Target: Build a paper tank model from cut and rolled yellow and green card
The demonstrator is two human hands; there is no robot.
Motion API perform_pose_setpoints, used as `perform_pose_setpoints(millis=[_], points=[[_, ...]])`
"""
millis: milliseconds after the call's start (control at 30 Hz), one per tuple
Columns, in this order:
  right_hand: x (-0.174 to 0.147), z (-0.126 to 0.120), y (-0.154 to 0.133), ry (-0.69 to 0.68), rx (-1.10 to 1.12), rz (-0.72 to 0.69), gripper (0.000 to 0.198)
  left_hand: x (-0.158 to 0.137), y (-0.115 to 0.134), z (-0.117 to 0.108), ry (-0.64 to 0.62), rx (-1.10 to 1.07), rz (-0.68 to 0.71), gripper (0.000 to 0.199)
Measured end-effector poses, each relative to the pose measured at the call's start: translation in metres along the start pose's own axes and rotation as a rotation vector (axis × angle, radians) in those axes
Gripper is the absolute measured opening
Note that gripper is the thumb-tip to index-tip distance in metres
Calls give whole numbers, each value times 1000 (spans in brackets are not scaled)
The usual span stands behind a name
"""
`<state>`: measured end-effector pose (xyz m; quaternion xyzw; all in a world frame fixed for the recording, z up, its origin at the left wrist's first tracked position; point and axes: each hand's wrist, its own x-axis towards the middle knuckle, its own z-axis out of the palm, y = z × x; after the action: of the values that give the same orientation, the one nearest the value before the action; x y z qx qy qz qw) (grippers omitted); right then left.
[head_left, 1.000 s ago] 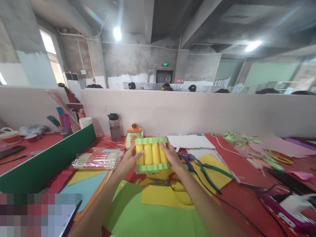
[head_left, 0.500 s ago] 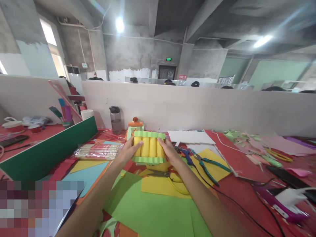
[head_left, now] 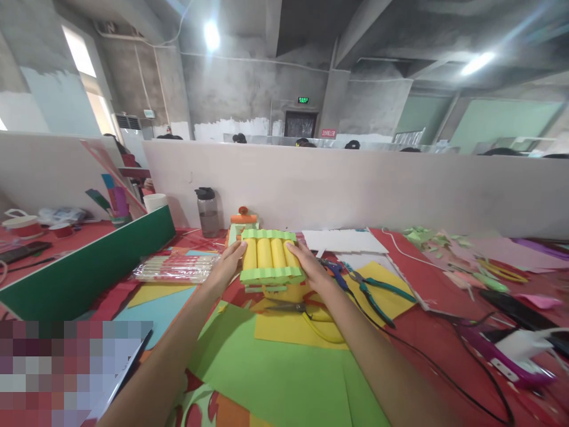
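Note:
Between my hands is a paper craft of several yellow tubes [head_left: 265, 255] side by side, with light green pleated strips along its top and bottom edges. My left hand [head_left: 229, 261] grips its left side, thumb on the front. On the other side my right hand [head_left: 306, 264] holds it, also with the thumb in front. The fingers behind are mostly hidden. Below the craft lie yellow-handled scissors [head_left: 306, 307] on yellow paper [head_left: 284, 332]. Beneath that is a large light green sheet [head_left: 275, 379].
Pliers [head_left: 371, 296] and a blue glue gun [head_left: 338, 276] lie to the right. A purple power strip [head_left: 507, 362] is farther right. Wrapped sticks [head_left: 175, 268], a green divider board [head_left: 89, 267] and a water bottle [head_left: 207, 213] stand or lie left. A white partition [head_left: 347, 184] closes the back.
The craft has tilted and turned slightly in my hands, its bottom edge now higher and more angled. My right hand's grip has shifted a little to the right.

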<state>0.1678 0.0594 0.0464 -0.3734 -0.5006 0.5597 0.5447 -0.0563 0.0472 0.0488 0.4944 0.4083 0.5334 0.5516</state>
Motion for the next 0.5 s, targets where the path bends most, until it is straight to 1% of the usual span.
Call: perform_pose_setpoints(millis=[67, 133, 200, 333, 433, 500], points=[[2, -3, 0, 4, 14, 26, 38, 1, -1, 0, 4, 11, 6, 54], [4, -6, 1, 4, 27, 54, 39, 2, 0, -1, 3, 84, 63, 52], [5, -8, 0, -5, 35, 90, 41, 2, 0, -3, -10, 216, 197, 56], [3, -11, -2, -39, 33, 173, 40, -2, 6, -8, -60, 550, 555, 73], [0, -13, -3, -58, 14, 219, 41, -9, 13, -11, -135, 919, 769, 71], [-2, -14, -3, -63, -3, 237, 44, -13, 16, -13, -196, 1096, 843, 65]])
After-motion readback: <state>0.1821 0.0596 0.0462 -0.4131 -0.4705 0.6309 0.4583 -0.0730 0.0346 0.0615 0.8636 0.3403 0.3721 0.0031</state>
